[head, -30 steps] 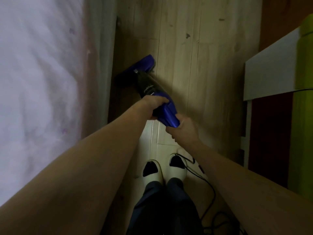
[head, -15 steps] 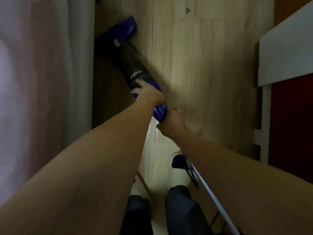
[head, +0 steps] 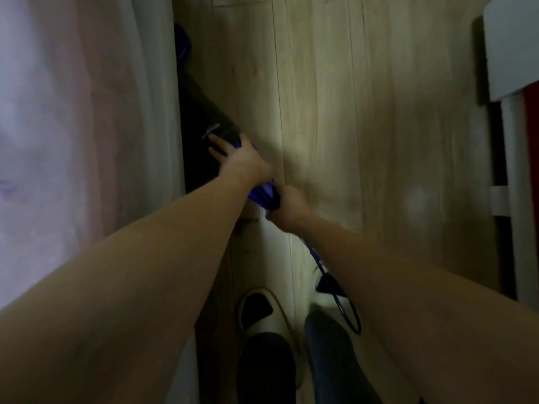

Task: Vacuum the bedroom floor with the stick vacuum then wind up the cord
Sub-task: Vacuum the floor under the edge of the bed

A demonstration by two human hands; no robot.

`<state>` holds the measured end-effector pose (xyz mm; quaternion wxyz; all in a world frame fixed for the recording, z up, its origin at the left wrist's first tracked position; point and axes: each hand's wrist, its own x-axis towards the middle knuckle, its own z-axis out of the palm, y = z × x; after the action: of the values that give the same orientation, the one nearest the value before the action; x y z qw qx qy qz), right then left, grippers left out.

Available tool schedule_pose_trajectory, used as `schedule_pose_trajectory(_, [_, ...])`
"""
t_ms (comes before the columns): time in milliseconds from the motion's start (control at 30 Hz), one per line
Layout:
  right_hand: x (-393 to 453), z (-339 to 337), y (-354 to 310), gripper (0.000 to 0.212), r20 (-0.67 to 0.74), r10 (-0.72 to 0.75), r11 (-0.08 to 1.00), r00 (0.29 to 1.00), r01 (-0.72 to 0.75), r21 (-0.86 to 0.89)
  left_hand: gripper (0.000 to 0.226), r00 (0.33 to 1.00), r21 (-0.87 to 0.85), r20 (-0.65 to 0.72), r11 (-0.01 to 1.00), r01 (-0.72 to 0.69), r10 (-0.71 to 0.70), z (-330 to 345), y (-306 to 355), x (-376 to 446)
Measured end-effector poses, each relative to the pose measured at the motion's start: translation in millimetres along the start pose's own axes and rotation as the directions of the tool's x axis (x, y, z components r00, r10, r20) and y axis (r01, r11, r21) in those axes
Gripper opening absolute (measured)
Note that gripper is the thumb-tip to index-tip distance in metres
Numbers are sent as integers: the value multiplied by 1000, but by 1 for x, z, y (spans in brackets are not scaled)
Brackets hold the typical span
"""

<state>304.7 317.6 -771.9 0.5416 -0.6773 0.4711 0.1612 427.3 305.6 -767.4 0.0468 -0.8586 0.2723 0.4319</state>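
While both hands hold it, stick vacuum [head: 215, 118] lies low, angled to bed [head: 73, 126] edge.
L hand [head: 243, 161] fingers wrapped over body; R hand [head: 287, 207] curled round blue handle end (cord [head: 345, 310] by slippers [head: 259, 313]); head partly hidden.

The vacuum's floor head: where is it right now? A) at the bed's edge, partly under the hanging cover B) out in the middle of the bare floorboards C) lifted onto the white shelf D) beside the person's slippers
A: the vacuum's floor head shows only as a blue sliver beside the hanging cover.
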Motion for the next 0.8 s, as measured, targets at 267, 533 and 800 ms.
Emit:
schedule_pose_trajectory(267, [14,27,16,31,-107,-45,995,993,54,84,96,987,-75,-154,995,-64,52,37,-24,7])
schedule_pose_trajectory(533, [39,38,-29,32,-77,-62,994,995,68,87,101,970,-80,-223,990,-115,95,-14,-51,28])
schedule_pose_trajectory(800, [5,62,-6,34,-130,28,976,991,1,220,103,985,37,-49,986,-162,164,9,-56,2])
